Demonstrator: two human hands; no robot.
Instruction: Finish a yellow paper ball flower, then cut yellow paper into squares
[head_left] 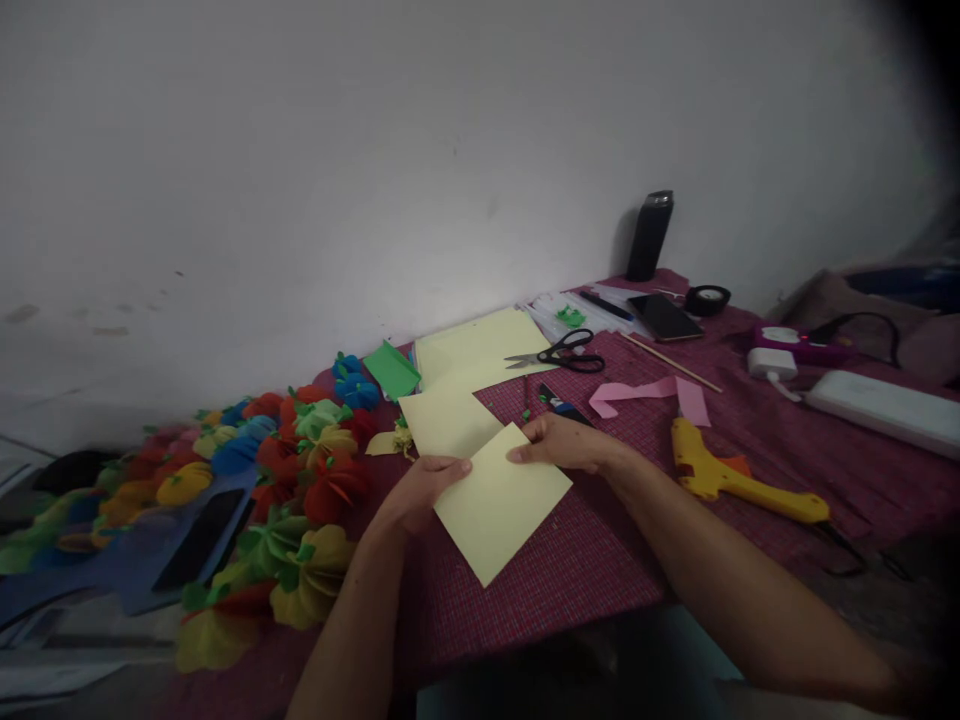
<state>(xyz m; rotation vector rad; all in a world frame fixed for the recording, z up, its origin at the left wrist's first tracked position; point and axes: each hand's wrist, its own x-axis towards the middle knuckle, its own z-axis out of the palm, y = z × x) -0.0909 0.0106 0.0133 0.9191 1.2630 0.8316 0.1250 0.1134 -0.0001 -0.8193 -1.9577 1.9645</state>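
Between my two hands is a pale yellow sheet of paper [504, 505], held tilted above the tablecloth. My left hand [427, 492] pinches its left edge, thumb on top. My right hand [559, 442] grips the upper right edge, also with the thumb on top; the fingers beneath are hidden. Just behind lies another pale yellow piece [442, 420], partly covered by the held sheet. A stack of yellow paper [472, 350] is farther back, with black-handled scissors [562, 352] lying over its right edge.
Many colourful paper pumpkins [330, 485] crowd the left side. A yellow glue gun [742, 485] and a pink paper strip [645, 392] lie right. Farther back are a wooden stick [671, 362], a phone [666, 316], a tape roll [707, 299] and a black bottle [650, 237] by the wall.
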